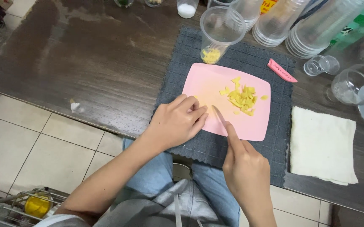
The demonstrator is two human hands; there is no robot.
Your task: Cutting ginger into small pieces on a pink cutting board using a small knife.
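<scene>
Pinning something small at the near-left corner of the pink cutting board [215, 82]: left hand [178, 122], fingers curled down on it, the piece itself hidden under them. Just right, the knife [220, 115] is clenched in the right hand [247, 168], index finger along the spine, blade's long axis running up-left toward the left fingertips, nearly touching. Further right on the board: pile of yellow cut pieces [241, 100], apart from both hands. Plastic cup [220, 35] beyond the board holds more pieces.

Blue jeans [156, 176], grey top [165, 206], bare forearms.
</scene>
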